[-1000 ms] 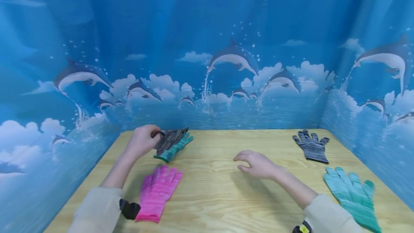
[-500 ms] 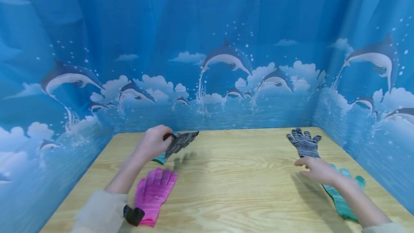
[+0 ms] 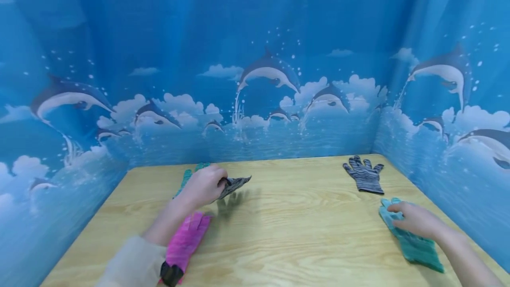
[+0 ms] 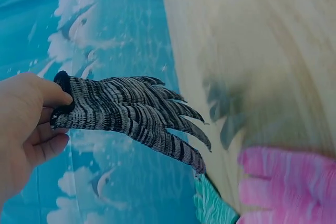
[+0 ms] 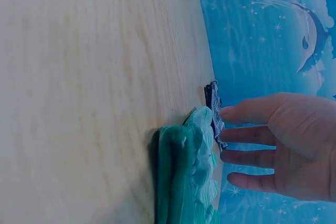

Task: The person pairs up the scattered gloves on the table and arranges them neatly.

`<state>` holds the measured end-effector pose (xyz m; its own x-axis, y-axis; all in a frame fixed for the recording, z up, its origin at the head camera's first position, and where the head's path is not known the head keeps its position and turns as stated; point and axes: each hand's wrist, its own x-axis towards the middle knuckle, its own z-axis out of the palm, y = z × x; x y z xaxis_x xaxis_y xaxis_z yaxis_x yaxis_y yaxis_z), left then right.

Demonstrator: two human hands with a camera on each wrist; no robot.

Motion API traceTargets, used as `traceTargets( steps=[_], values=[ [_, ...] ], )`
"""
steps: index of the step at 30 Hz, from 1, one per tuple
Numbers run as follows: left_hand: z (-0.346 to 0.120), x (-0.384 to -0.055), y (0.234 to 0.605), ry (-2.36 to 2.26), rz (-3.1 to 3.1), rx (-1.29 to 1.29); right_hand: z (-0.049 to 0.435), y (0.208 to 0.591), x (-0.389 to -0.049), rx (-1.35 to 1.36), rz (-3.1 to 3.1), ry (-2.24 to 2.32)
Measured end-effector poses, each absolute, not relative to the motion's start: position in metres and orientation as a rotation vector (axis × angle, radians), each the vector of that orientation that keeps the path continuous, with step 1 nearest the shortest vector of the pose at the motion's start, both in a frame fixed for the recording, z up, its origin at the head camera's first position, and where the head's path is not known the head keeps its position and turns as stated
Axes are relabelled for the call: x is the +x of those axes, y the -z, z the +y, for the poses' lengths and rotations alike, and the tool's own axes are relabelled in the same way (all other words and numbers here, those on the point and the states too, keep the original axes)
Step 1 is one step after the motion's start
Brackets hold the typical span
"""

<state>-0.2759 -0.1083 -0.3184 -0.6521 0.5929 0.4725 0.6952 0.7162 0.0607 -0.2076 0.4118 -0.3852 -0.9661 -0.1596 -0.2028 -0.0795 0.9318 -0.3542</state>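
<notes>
A black-and-grey striped knit glove point(image 4: 126, 103) hangs from my left hand point(image 3: 205, 185), which pinches it by the dark cuff. Its fingers point away from the hand, above the table, and its shadow falls on the wood. My right hand point(image 5: 299, 145) has its fingers extended just above a green glove point(image 3: 414, 238) at the right side, holding nothing. In the head view it overlaps the upper part of that glove. A pink glove point(image 3: 187, 242) lies below my left forearm, partly covered by the wrist camera. Behind the left hand lies another green glove point(image 3: 185, 178), mostly hidden.
A second black-and-grey striped glove point(image 3: 364, 175) lies flat near the back right corner of the wooden table point(image 3: 295, 220). A blue curtain point(image 3: 191, 56) printed with dolphins encloses the table at the back and both sides.
My left hand has lifted the striped glove off the left green glove and carried it rightward. My right hand has moved from mid-table to over the right green glove. The view has turned slightly right.
</notes>
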Motion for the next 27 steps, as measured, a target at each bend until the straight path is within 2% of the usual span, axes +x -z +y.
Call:
traceTargets(
  steps=[12,27],
  values=[
    [-0.081,-0.254,0.332,0.233,-2.422,-1.295,0.406,0.377,-0.244,-0.284,3.035,0.353],
    [-0.063,-0.225,0.348,0.207,-2.404,-1.44,0.393,0.383,-0.285,-0.176,2.978,0.211]
  ],
)
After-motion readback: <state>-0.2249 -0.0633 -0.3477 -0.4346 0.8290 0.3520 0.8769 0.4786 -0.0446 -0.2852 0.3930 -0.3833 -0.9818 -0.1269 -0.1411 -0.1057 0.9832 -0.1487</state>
